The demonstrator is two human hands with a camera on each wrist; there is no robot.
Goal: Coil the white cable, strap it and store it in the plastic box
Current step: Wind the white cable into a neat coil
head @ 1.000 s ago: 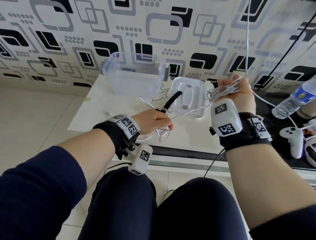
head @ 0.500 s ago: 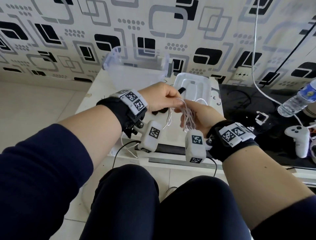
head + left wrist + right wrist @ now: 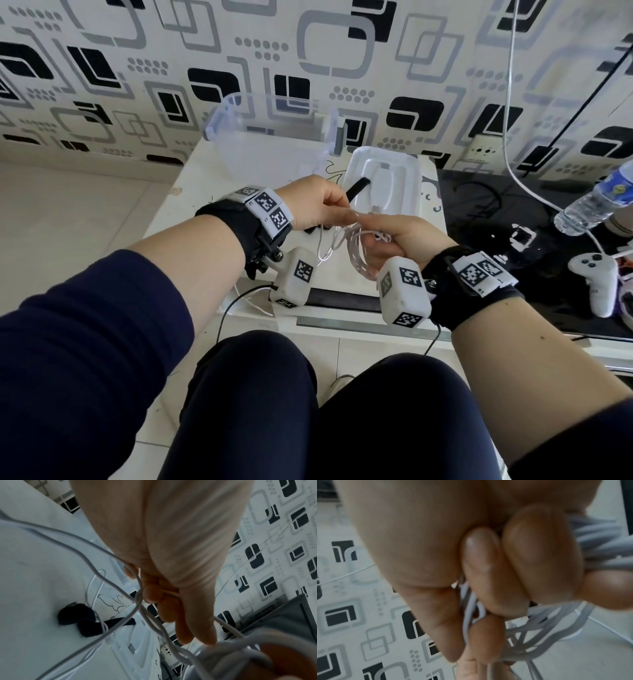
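My right hand (image 3: 380,236) grips a bundle of several loops of the white cable (image 3: 356,253); in the right wrist view its fingers (image 3: 488,574) curl round the coil (image 3: 547,622). Just to its left, my left hand (image 3: 337,209) pinches a loose strand of cable (image 3: 164,592) between curled fingers. A black strap (image 3: 356,188) sticks out beyond the left hand, and it sits on a strand below the hand (image 3: 77,619). The clear plastic box (image 3: 267,144) stands open at the back of the white table (image 3: 191,212). Its lid (image 3: 414,178) lies beside it, to the right.
A water bottle (image 3: 596,202) and a white game controller (image 3: 596,277) lie on the black glass surface (image 3: 479,219) at the right. Another white wire (image 3: 510,102) hangs down the patterned wall near a socket (image 3: 483,150). My knees are below the table's front edge.
My right hand has come down and left with the coil to meet the left hand. The left hand has lifted off the table with its strand and the strap.
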